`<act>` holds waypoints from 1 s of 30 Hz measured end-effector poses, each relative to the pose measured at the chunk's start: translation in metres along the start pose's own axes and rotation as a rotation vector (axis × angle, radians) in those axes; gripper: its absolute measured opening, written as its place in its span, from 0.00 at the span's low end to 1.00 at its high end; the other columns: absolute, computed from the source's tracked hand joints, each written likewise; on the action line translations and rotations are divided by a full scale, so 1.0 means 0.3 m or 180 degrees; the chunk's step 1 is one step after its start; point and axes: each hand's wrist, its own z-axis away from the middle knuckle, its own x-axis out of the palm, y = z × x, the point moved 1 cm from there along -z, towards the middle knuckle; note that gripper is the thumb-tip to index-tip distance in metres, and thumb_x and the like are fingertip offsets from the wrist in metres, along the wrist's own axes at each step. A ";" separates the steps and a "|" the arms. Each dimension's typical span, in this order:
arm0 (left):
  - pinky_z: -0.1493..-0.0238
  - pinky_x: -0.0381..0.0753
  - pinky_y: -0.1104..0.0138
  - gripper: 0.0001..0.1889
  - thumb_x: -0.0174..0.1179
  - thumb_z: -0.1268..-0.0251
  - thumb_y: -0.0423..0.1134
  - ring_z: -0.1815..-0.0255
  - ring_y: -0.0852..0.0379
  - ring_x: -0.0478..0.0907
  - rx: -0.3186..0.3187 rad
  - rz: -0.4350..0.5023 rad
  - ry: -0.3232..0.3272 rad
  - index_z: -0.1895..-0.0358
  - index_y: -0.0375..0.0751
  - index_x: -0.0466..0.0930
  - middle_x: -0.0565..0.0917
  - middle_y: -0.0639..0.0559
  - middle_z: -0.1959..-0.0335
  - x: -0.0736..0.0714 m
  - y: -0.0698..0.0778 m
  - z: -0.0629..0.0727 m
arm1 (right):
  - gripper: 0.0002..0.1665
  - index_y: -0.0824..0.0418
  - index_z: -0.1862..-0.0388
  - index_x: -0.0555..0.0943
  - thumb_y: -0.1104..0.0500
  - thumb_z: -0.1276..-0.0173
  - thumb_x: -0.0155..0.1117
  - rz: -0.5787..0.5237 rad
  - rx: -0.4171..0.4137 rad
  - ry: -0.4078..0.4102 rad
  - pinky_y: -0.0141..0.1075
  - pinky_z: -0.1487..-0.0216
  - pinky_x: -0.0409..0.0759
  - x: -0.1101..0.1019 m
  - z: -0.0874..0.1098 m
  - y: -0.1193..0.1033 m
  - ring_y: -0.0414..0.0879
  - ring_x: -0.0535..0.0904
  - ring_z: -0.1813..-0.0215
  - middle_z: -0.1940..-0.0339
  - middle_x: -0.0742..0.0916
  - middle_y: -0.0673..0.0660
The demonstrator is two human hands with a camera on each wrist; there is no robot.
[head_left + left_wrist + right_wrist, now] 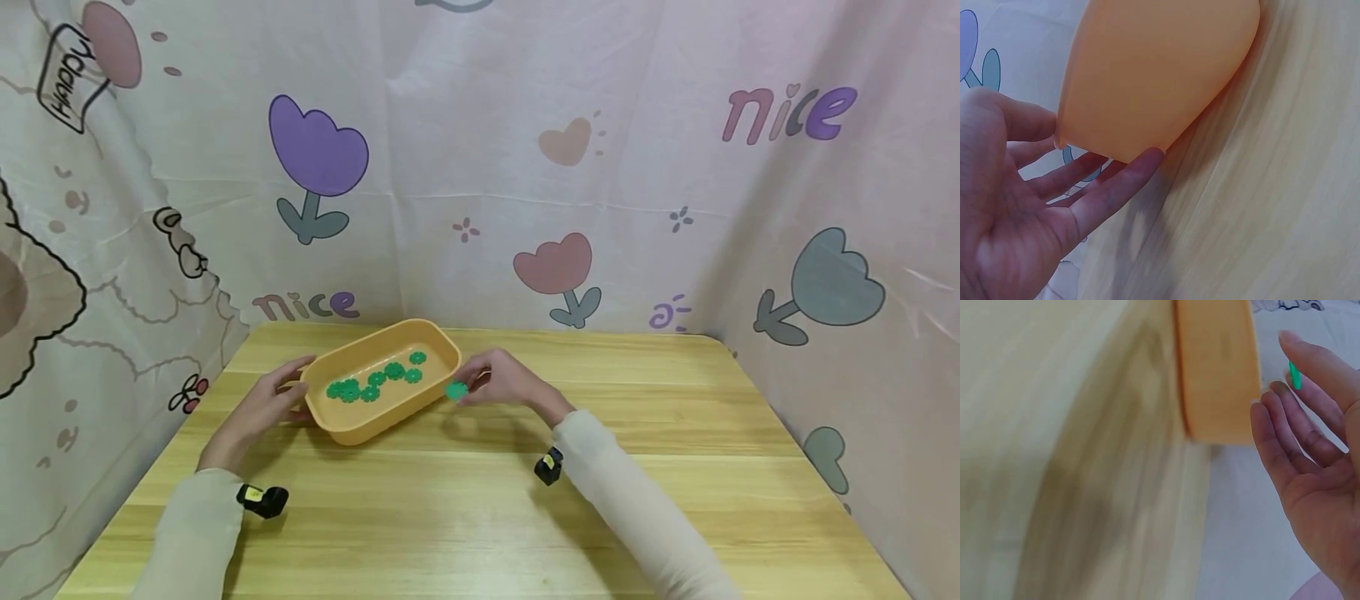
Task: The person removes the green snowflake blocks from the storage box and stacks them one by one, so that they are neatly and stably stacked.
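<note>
An orange-yellow plastic basin [375,423], rounded at its corners, sits slantwise on the table and holds several green flower-shaped plastic discs [371,393]. My left hand [258,406] holds the basin's left end. In the left wrist view its thumb meets the rim while a fingertip [1154,156] touches the lower corner of the wall. By the basin's right end, my right hand [497,379] pinches one green flower-shaped disc [457,391] between thumb and index finger, just outside the rim. The right wrist view shows that disc [1295,375] edge-on, the other fingers loosely bent.
Light wooden tabletop [480,517] spreads in front of and to the right of the basin. A printed cloth [465,167] hangs behind it and along both sides. Small black cameras [262,501] are worn at both wrists.
</note>
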 end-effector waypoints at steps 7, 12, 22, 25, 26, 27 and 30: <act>0.49 0.90 0.54 0.32 0.44 0.15 0.36 0.33 0.29 0.72 0.0042 0.0014 -0.0015 0.16 0.35 0.45 0.62 0.21 0.29 -0.005 0.002 0.005 | 0.17 0.64 0.54 0.90 0.62 0.42 0.82 0.0128 0.0011 -0.0070 0.42 0.48 0.89 -0.026 0.082 0.052 0.47 0.86 0.58 0.58 0.91 0.59; 0.49 0.90 0.54 0.32 0.44 0.15 0.34 0.33 0.26 0.71 0.0053 0.0004 -0.0013 0.16 0.34 0.46 0.62 0.20 0.29 -0.003 0.007 0.008 | 0.16 0.62 0.55 0.90 0.61 0.42 0.82 0.0236 -0.0036 -0.0125 0.46 0.47 0.89 -0.046 0.144 0.092 0.43 0.85 0.58 0.57 0.92 0.58; 0.48 0.90 0.53 0.31 0.43 0.16 0.33 0.31 0.23 0.68 0.0001 0.0043 -0.0002 0.16 0.36 0.45 0.60 0.20 0.27 0.008 0.013 0.005 | 0.15 0.59 0.56 0.91 0.59 0.41 0.82 0.0301 0.0243 -0.0199 0.31 0.51 0.87 -0.089 0.283 0.182 0.39 0.85 0.57 0.57 0.91 0.54; 0.48 0.90 0.54 0.31 0.43 0.15 0.34 0.31 0.23 0.67 -0.0006 0.0017 0.0010 0.16 0.36 0.45 0.60 0.20 0.27 0.009 0.015 0.005 | 0.15 0.60 0.55 0.91 0.60 0.42 0.82 0.0318 0.0265 -0.0205 0.29 0.53 0.87 -0.100 0.313 0.201 0.39 0.85 0.57 0.56 0.91 0.55; 0.48 0.90 0.54 0.31 0.43 0.15 0.34 0.30 0.23 0.67 -0.0007 0.0006 0.0013 0.16 0.36 0.46 0.60 0.20 0.27 0.009 0.016 0.005 | 0.15 0.60 0.55 0.91 0.60 0.42 0.82 0.0320 0.0273 -0.0200 0.29 0.53 0.87 -0.103 0.321 0.205 0.39 0.85 0.57 0.56 0.91 0.55; 0.48 0.90 0.54 0.31 0.43 0.15 0.34 0.30 0.23 0.67 -0.0005 -0.0005 0.0017 0.16 0.36 0.46 0.60 0.21 0.27 0.009 0.016 0.006 | 0.15 0.60 0.55 0.91 0.60 0.42 0.82 0.0325 0.0280 -0.0194 0.29 0.53 0.87 -0.105 0.328 0.209 0.39 0.85 0.57 0.56 0.91 0.55; 0.47 0.89 0.53 0.31 0.43 0.15 0.34 0.30 0.23 0.68 -0.0008 -0.0026 0.0030 0.16 0.36 0.46 0.60 0.21 0.27 0.007 0.013 0.007 | 0.15 0.59 0.54 0.91 0.60 0.41 0.82 0.0308 0.0334 -0.0182 0.29 0.53 0.87 -0.112 0.344 0.213 0.40 0.85 0.57 0.55 0.91 0.55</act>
